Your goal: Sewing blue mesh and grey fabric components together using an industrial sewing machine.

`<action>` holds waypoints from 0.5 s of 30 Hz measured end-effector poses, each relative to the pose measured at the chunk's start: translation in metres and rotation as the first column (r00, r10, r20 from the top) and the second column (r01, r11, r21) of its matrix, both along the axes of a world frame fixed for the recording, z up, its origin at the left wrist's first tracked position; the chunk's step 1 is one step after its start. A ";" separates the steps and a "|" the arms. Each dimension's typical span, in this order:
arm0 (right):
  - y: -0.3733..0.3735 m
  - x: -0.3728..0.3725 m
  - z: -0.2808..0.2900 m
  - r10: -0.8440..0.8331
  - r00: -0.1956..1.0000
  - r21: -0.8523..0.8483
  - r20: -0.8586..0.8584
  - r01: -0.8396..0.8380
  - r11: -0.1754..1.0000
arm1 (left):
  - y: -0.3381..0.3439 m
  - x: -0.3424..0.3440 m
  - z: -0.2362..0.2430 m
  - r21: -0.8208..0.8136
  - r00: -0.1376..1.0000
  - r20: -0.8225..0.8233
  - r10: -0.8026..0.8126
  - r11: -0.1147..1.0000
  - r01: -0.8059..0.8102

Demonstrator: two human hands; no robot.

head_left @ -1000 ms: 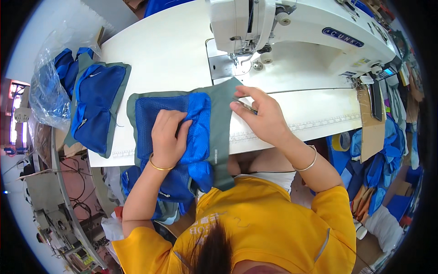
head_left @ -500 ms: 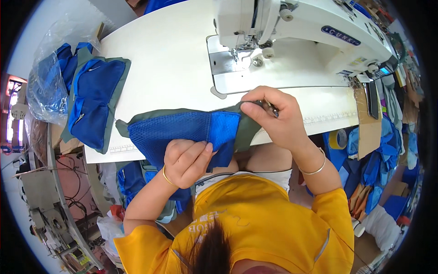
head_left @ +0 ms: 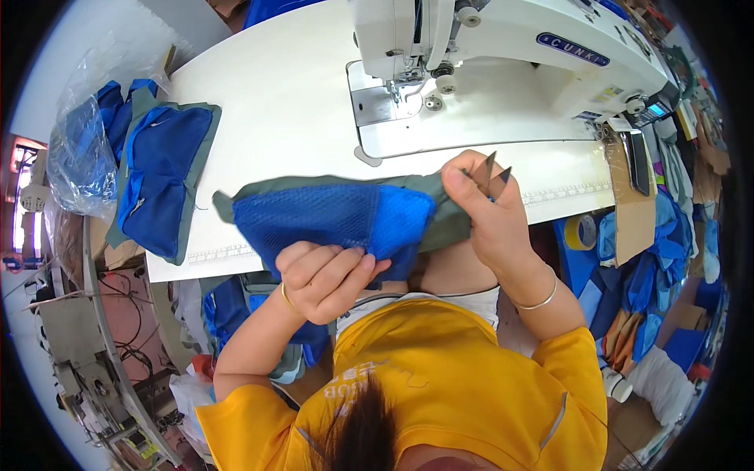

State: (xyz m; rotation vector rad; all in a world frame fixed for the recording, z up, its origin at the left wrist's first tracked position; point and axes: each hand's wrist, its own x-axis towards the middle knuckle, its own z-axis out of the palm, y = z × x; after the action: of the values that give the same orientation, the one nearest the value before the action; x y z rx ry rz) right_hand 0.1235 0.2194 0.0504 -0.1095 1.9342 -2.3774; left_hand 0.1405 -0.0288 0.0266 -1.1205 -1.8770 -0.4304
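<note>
Shown is a trimming step at a sewing station. A blue mesh and grey-green fabric piece (head_left: 345, 216) is held stretched between both hands above the near edge of the white table (head_left: 275, 102). The left hand (head_left: 326, 279) is closed on the lower blue edge, fingers curled under it. The right hand (head_left: 487, 212) is closed on the grey-green end, and a pair of thread snips (head_left: 491, 171) is also gripped there, blades pointing up and slightly parted. As a judgement, loose threads are being cut; the next move calls for the blades to be brought to the seam without nicking the mesh. Beyond the right hand stands the sewing machine (head_left: 503, 47); outward of the left hand lies a stack of finished pieces (head_left: 161, 184).
</note>
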 end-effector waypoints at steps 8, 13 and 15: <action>0.011 -0.016 -0.005 -0.274 0.938 -0.325 0.213 0.333 0.885 | -0.021 -0.007 -0.013 0.405 0.517 0.844 -0.141 0.799 -0.444; 0.002 -0.013 0.009 -0.134 0.956 -0.433 0.260 0.239 0.869 | -0.026 -0.005 -0.020 0.621 0.180 0.747 -0.640 0.574 -0.533; 0.001 -0.005 0.019 -0.101 0.934 -0.405 0.342 0.243 0.881 | -0.042 -0.008 -0.024 0.692 0.289 0.686 -0.668 0.478 -0.541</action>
State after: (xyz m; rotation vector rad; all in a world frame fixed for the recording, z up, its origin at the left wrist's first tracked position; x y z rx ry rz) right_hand 0.1187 0.2203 0.0695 0.4121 1.2887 -2.7082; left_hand 0.1327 -0.0706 0.0024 0.0249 -1.8956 -2.3906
